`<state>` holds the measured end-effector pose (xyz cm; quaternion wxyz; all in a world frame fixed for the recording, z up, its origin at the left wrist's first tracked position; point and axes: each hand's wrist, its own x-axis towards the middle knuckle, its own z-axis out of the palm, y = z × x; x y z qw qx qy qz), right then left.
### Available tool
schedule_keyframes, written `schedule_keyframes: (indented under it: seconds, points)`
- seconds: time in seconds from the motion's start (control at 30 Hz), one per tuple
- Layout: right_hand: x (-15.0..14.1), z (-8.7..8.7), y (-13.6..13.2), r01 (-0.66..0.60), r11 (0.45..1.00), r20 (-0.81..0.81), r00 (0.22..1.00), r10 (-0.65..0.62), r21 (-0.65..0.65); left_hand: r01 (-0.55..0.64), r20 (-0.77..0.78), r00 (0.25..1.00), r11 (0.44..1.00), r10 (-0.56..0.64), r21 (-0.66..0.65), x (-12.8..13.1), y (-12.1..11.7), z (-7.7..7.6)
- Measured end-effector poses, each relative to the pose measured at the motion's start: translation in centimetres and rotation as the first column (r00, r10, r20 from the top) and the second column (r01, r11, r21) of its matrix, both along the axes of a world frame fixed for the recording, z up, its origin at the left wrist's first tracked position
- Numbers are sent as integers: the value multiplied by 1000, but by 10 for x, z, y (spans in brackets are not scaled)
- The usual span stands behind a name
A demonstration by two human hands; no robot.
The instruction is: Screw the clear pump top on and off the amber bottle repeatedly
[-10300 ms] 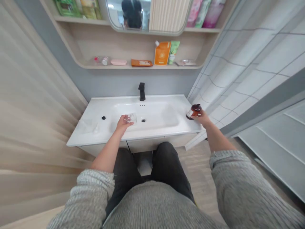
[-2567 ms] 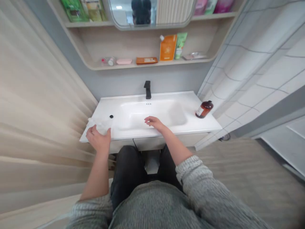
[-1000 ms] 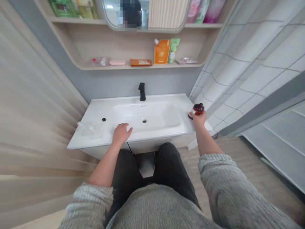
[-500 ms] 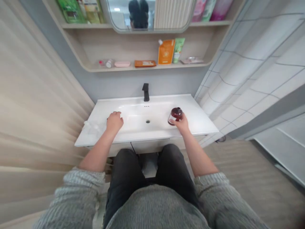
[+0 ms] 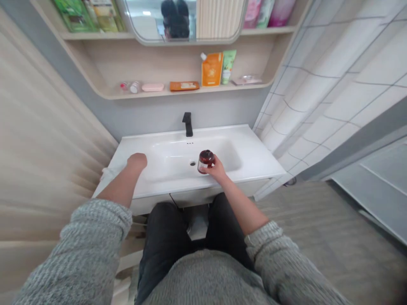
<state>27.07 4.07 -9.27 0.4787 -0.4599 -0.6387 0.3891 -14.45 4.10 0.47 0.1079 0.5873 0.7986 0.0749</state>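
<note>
One amber bottle in right hand, left hand over washbasin

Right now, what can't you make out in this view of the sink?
From the head view:
- Amber bottle label: partly hidden by the right hand.
- White cloth: mostly hidden by the left forearm.
- Top-shelf packets: cut off by the top edge.
- Orange pouch print: too small.

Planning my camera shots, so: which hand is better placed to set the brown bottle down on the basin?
Right, probably: the right hand grips the brown bottle over the white basin, while the left hand sits off toward the basin's far left, showing nothing in it.
</note>
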Motion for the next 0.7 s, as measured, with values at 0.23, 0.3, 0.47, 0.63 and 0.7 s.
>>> schedule_keyframes:
  seconds: [0.23,0.3,0.47,0.63,0.7]
  points:
    - [2,-3,5,11,1000,3,1000,-11,-5,0,54,999,994,-6,111,40,2,12]
    - [2,-3,5,1,1000,22,1000,-1,-9,44,218,971,969,-99,243,72,0,13]
    - [2,0,0,-26,1000,51,998,26,1,-3,720,551,862,-422,507,165,-20,13]
    - [2,3,-2,-55,998,46,997,55,14,-25,698,526,812,-486,583,218,-28,9]
    - [2,4,-3,-59,998,47,997,59,13,-21,684,541,805,-489,593,227,-26,5]
